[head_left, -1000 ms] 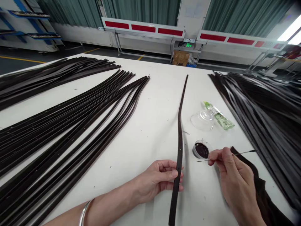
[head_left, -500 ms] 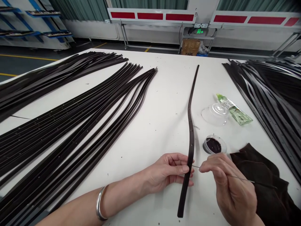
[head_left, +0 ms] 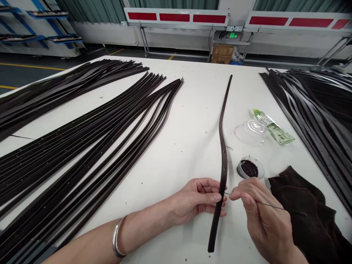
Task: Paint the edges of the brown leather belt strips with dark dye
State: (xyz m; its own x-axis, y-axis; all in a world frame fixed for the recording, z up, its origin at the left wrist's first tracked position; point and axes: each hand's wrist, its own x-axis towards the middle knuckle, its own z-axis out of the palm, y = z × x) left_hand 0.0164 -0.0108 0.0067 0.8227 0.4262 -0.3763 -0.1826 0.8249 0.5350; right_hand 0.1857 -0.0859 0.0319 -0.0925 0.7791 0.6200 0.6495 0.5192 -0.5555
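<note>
My left hand (head_left: 196,201) pinches a long, dark brown leather belt strap (head_left: 223,161) near its lower end, and the strap runs up the white table with a gentle bend. My right hand (head_left: 261,209) grips a thin metal pick (head_left: 275,206), its fine tip touching or almost touching the strap's right edge. Dark paint fills a small round tub (head_left: 249,168) just above my right fingers. A dark brown cloth (head_left: 302,198) lies to the right of that hand.
A transparent plastic lid (head_left: 250,132) and a green-labelled tube (head_left: 275,129) lie beyond the tub. Several bundles of dark belt straps (head_left: 82,135) fan across the white table (head_left: 192,91) on the left, with more (head_left: 316,110) on the right. Floor and shelving lie beyond the far edge.
My right hand has moved left from beside the tub to the strap, bringing the pick's tip to its edge. The strap has shifted slightly, and more of the cloth shows as my view has turned.
</note>
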